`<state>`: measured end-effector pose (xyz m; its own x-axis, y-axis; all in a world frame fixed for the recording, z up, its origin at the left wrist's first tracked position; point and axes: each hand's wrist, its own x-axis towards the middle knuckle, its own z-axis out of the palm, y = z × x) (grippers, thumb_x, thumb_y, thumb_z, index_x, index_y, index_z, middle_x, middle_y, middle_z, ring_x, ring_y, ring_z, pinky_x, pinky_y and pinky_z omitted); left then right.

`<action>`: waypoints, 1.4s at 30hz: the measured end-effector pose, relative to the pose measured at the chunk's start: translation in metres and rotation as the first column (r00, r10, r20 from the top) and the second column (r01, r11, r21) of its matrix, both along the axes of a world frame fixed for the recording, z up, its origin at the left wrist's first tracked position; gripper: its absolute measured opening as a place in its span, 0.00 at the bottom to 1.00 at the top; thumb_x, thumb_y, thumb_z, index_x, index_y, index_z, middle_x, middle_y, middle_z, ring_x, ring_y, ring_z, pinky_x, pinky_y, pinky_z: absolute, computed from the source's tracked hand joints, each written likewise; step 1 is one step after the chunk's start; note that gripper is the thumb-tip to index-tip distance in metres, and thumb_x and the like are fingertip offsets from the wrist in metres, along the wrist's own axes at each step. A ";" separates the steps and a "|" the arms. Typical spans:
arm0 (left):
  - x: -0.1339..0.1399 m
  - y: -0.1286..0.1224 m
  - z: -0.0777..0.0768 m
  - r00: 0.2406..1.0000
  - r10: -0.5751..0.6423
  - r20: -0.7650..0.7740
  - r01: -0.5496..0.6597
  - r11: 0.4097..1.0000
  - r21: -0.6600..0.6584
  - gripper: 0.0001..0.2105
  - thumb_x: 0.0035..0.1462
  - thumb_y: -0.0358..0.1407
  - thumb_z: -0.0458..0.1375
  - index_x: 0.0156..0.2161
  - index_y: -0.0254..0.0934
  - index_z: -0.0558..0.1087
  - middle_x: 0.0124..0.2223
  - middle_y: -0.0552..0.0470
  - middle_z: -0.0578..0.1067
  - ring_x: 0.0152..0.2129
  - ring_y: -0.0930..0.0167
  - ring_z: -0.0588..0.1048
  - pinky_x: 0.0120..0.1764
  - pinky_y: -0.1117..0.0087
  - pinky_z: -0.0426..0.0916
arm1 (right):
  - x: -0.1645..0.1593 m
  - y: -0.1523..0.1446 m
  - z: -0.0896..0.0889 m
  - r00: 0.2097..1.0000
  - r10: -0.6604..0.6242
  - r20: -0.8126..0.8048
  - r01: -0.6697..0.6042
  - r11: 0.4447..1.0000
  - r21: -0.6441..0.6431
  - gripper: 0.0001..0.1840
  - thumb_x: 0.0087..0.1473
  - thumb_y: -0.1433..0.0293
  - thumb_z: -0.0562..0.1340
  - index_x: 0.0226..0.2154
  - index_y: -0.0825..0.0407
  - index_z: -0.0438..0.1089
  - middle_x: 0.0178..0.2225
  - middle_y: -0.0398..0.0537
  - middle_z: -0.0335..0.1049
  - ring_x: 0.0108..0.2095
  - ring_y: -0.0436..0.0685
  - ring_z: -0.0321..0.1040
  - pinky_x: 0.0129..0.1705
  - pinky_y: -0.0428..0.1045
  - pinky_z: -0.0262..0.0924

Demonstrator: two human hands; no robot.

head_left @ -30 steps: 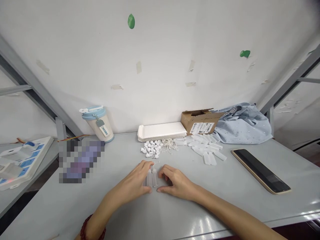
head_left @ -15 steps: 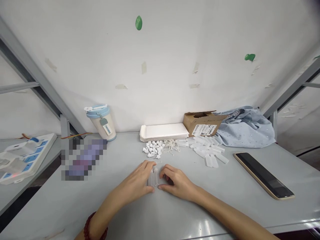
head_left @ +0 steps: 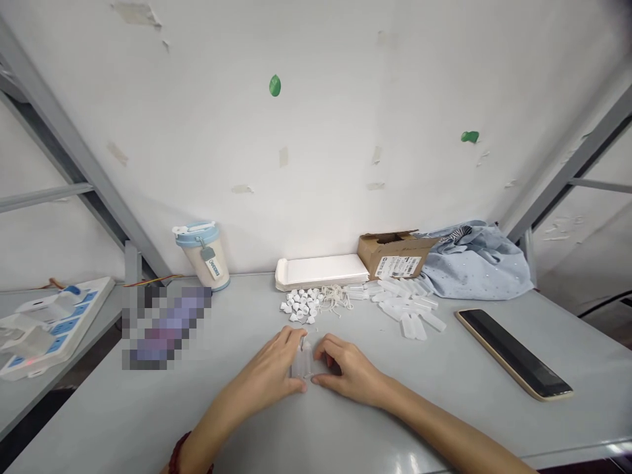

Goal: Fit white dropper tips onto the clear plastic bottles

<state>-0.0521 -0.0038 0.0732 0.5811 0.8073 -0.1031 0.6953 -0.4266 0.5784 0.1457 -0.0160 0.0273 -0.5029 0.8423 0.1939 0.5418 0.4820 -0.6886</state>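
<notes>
A small group of clear plastic tubes (head_left: 302,363) lies on the grey table between my two hands. My left hand (head_left: 271,368) closes on its left side, fingers at the far end and thumb at the near end. Beside the tubes on the right is my right hand (head_left: 348,370), fingers curled and thumb apart, a gap between them. Its thumb tip is close to the tubes' near right corner; whether it touches cannot be made out. Beyond the hands are a pile of small white caps (head_left: 302,304) and a tangle of off-white strings (head_left: 336,297).
Clear flat plastic pieces (head_left: 412,326) are spread right of the strings. Behind stand white flat boxes (head_left: 326,268), a cardboard box (head_left: 395,258), and blue cloth (head_left: 476,266). A phone (head_left: 513,355) lies right. Left are a tumbler (head_left: 203,258), a blurred-out item (head_left: 170,329) and a power strip (head_left: 62,329).
The camera view has tilted up slightly, so everything sits a little lower in the picture. Both hands stay around the tubes, with hardly any visible movement.
</notes>
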 end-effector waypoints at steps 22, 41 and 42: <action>0.057 0.081 0.010 0.999 -0.032 -0.002 0.031 0.969 0.247 0.11 0.55 0.30 0.48 0.40 0.37 0.71 0.40 0.46 0.71 0.42 0.63 0.68 0.42 0.64 0.64 | 0.116 0.045 0.025 0.696 -0.648 0.311 0.558 0.760 0.335 0.07 0.53 0.70 0.53 0.32 0.51 0.67 0.33 0.49 0.73 0.26 0.55 0.68 0.23 0.46 0.51; 0.019 0.046 0.017 0.950 0.123 0.288 -0.211 0.932 0.296 0.06 0.55 0.33 0.52 0.30 0.40 0.71 0.31 0.54 0.75 0.31 0.69 0.72 0.34 0.70 0.65 | 0.097 0.058 -0.002 0.682 -0.562 0.468 0.287 0.794 0.536 0.20 0.52 0.83 0.51 0.47 0.54 0.64 0.49 0.56 0.66 0.48 0.63 0.59 0.42 0.54 0.55; 0.012 0.040 0.011 0.946 0.119 0.303 -0.214 0.929 0.303 0.06 0.56 0.33 0.52 0.30 0.40 0.71 0.31 0.54 0.74 0.32 0.69 0.72 0.34 0.70 0.65 | 0.093 0.058 -0.003 0.677 -0.562 0.476 0.275 0.792 0.545 0.21 0.52 0.84 0.50 0.47 0.55 0.64 0.49 0.56 0.65 0.49 0.64 0.59 0.43 0.55 0.54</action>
